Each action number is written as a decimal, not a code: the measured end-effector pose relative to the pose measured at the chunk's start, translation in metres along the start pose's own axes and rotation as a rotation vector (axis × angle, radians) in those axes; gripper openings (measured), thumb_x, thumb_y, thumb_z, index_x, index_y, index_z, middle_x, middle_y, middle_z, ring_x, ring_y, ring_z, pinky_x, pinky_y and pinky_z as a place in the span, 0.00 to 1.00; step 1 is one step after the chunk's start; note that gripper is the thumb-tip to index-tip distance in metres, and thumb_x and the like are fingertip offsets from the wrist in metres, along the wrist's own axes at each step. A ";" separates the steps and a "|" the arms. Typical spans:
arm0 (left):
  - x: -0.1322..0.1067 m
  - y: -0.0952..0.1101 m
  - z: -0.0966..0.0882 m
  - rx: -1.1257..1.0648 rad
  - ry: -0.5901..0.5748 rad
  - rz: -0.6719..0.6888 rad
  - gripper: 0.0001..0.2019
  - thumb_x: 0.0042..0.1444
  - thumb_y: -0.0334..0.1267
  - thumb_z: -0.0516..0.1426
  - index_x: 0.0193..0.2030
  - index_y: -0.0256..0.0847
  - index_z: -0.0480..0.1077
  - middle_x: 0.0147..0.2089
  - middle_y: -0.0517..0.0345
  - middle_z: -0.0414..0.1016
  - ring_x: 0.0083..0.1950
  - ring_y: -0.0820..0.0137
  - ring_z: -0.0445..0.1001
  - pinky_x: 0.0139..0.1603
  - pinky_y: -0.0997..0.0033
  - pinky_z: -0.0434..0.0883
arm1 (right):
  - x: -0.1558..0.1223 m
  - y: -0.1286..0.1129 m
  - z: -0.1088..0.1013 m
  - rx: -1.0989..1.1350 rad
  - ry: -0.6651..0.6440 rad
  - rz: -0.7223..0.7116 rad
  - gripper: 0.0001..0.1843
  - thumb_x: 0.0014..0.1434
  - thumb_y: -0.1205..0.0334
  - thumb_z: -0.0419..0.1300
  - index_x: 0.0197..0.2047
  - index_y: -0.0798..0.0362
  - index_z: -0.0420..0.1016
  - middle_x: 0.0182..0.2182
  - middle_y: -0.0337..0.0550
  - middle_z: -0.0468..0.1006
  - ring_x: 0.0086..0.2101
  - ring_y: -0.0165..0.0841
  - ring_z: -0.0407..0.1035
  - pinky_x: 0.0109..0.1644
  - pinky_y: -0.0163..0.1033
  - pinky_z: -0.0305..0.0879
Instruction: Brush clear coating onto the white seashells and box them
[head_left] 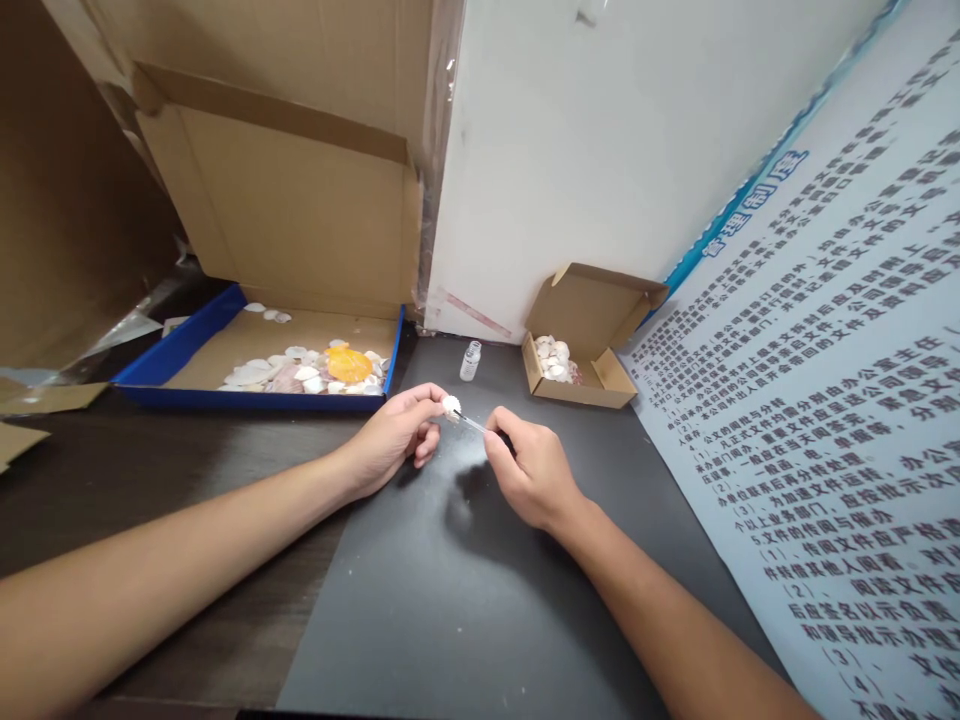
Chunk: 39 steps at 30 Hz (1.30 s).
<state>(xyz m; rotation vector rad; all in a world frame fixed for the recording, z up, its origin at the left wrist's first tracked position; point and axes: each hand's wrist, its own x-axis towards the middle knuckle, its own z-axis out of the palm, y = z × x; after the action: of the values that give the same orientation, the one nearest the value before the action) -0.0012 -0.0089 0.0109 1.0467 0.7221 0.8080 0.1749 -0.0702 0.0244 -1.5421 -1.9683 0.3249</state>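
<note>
And it's bare skin all the way here, left forearm (202, 556) and right forearm (645, 605) both smooth, thick towards the elbow, tapering neatly into slim wrists, and on we go to the left hand (403, 437), the right hand (531, 468), both bare, with slender fingers (420, 394)!
</note>
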 end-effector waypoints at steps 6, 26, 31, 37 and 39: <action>0.000 0.000 0.001 -0.009 0.011 -0.008 0.07 0.53 0.37 0.58 0.33 0.42 0.62 0.16 0.70 0.55 0.15 0.79 0.54 0.15 0.81 0.55 | 0.001 0.005 0.004 -0.045 -0.010 0.162 0.12 0.63 0.59 0.49 0.27 0.50 0.62 0.19 0.34 0.65 0.22 0.29 0.58 0.28 0.35 0.47; 0.002 0.000 -0.004 -0.035 -0.033 -0.004 0.05 0.51 0.35 0.56 0.33 0.41 0.62 0.17 0.69 0.56 0.17 0.79 0.52 0.16 0.81 0.54 | -0.003 0.006 0.009 0.347 -0.252 -0.010 0.04 0.66 0.61 0.48 0.38 0.49 0.61 0.25 0.32 0.62 0.27 0.29 0.57 0.35 0.34 0.52; 0.005 0.005 -0.007 -0.030 -0.046 -0.003 0.06 0.51 0.36 0.57 0.34 0.41 0.63 0.18 0.68 0.57 0.18 0.78 0.53 0.16 0.80 0.55 | -0.003 0.005 0.008 0.339 -0.326 -0.046 0.08 0.69 0.56 0.47 0.39 0.49 0.60 0.26 0.32 0.64 0.27 0.28 0.57 0.34 0.34 0.53; 0.005 0.006 -0.008 -0.021 -0.029 -0.009 0.06 0.52 0.37 0.57 0.35 0.41 0.63 0.17 0.69 0.56 0.18 0.78 0.53 0.17 0.80 0.54 | -0.003 0.006 0.012 0.271 -0.372 -0.045 0.12 0.68 0.51 0.50 0.38 0.49 0.63 0.23 0.31 0.63 0.25 0.28 0.57 0.32 0.34 0.51; 0.005 0.006 -0.008 -0.021 -0.032 -0.011 0.06 0.52 0.37 0.57 0.34 0.41 0.62 0.17 0.69 0.56 0.18 0.78 0.53 0.17 0.80 0.55 | -0.002 0.007 0.013 0.219 -0.323 -0.006 0.16 0.68 0.49 0.50 0.32 0.50 0.61 0.21 0.31 0.62 0.24 0.27 0.56 0.31 0.34 0.49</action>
<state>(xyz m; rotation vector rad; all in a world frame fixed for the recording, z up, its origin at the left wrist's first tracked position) -0.0062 0.0006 0.0129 1.0340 0.6905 0.7860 0.1727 -0.0678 0.0098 -1.4098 -2.0939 0.8027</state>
